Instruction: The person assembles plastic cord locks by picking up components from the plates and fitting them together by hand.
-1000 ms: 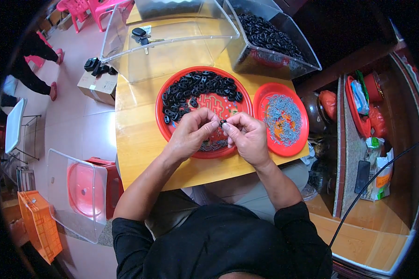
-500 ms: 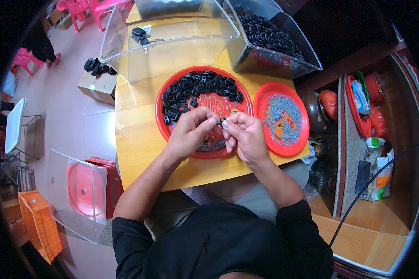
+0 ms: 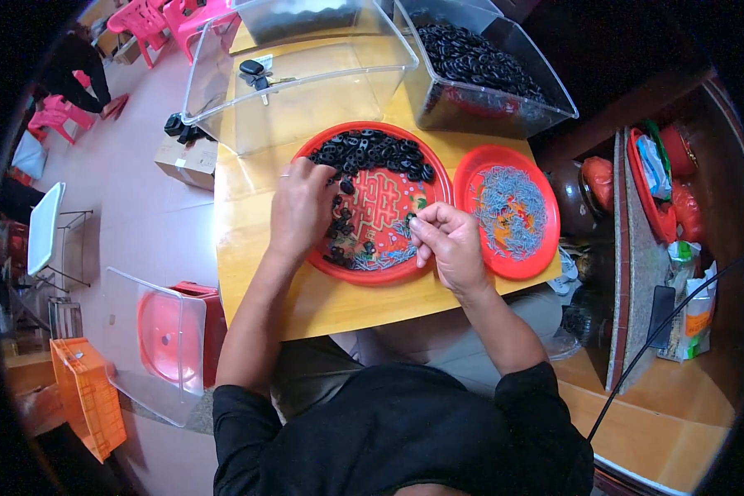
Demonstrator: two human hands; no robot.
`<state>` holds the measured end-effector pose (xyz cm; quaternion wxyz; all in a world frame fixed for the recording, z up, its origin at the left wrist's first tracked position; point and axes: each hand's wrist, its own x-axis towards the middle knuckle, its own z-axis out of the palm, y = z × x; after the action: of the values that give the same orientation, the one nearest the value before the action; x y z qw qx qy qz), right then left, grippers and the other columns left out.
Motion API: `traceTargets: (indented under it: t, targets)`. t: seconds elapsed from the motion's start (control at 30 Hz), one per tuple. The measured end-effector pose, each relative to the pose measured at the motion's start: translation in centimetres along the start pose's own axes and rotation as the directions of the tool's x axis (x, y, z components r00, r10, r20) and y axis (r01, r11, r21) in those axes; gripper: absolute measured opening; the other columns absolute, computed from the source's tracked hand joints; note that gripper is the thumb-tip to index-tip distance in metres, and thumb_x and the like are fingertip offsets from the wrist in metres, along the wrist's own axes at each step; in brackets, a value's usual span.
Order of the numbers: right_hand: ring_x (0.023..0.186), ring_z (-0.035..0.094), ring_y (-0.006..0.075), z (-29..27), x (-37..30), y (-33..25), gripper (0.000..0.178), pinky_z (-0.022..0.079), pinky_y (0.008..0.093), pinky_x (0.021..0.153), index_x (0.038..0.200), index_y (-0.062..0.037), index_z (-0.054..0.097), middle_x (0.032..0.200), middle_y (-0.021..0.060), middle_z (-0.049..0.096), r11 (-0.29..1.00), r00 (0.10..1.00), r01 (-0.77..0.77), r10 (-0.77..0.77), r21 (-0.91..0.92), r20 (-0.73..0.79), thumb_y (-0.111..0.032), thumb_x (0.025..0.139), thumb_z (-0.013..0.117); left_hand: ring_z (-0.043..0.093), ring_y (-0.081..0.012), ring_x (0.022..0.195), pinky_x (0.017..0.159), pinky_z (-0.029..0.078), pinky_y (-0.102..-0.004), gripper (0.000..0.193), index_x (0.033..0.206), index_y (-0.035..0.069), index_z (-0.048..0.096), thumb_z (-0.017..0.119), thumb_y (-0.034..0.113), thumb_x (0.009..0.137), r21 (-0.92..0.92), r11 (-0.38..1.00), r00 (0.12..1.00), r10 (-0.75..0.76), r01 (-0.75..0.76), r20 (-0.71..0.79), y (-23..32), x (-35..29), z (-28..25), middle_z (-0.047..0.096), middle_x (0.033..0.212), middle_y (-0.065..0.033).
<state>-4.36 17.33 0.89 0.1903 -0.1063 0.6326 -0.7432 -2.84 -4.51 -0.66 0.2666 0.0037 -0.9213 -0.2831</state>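
Observation:
A round red tray point(image 3: 448, 174) with a gold and red pattern lies on the table before me. Small black oval plastic pieces with holes point(image 3: 372, 150) are heaped along its far side, with more at its left. Thin grey screws point(image 3: 382, 259) are scattered at its near edge. My left hand point(image 3: 298, 207) reaches over the tray's left side, fingers bent down at the black pieces; its fingertips are hidden. Above the tray's right part, my right hand point(image 3: 450, 246) is closed in a pinch on a small black plastic piece point(image 3: 410, 219).
Right of the tray, a red oval plate point(image 3: 547, 192) holds many grey screws. Behind stand a clear bin point(image 3: 554, 116) full of black pieces and a clear container point(image 3: 306, 78) near keys point(image 3: 259, 76). A shelf with a phone point(image 3: 661, 314) is at right; a person point(image 3: 78, 70) bends at far left.
My hands, earlier together above the tray, have parted. The left moved left to the black pieces; the right moved slightly right, still pinching. My view shifted a little.

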Motion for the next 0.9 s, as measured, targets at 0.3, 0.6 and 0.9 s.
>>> traceTargets:
  t: [0.3, 0.6, 0.9]
  targets:
    - [0.047, 0.046, 0.0025, -0.3, -0.4, 0.3, 0.007, 0.041, 0.0177, 0.040, 0.080, -0.0014, 0.056, 0.063, 0.0005, 0.054, 1.000, 1.000, -0.006, 0.006, -0.025, 0.002, -0.007, 0.083, 0.058, 0.050, -0.0303, 0.081, 0.070, 0.043, -0.0395, 0.014, 0.079, 0.004, 0.061, 0.063, 0.011, 0.068, 0.297, 0.938, 0.978, 0.136, -0.180, 0.160, 1.1, 0.1, 1.7, 0.051, 0.079, -0.0142]
    - [0.046, 0.050, 0.0051, 0.1, 0.0, -1.1, 0.006, 0.043, 0.0184, 0.042, 0.080, 0.0000, 0.056, 0.064, 0.0038, 0.056, 0.996, 0.996, 0.081, -0.082, -0.041, -0.022, -0.005, 0.084, 0.055, 0.053, -0.0058, 0.060, 0.055, 0.043, -0.0182, 0.007, 0.088, 0.002, 0.062, 0.059, 0.006, 0.083, -0.768, 0.149, 0.782, -0.141, 0.622, 0.607, 1.6, -1.1, 0.6, 0.060, 0.072, -0.0001]
    - [0.049, 0.050, 0.0054, 2.0, -0.1, -2.2, 0.005, 0.043, 0.0179, 0.044, 0.080, -0.0001, 0.056, 0.065, 0.0037, 0.056, 0.991, 0.996, 0.085, -0.086, -0.105, -0.003, -0.004, 0.083, 0.056, 0.055, -0.0076, 0.061, 0.055, 0.044, -0.0175, 0.010, 0.090, 0.001, 0.061, 0.058, 0.009, 0.084, -0.670, -0.151, 0.680, 0.029, 0.727, 0.732, 2.8, -1.7, -0.2, 0.063, 0.076, -0.0051]
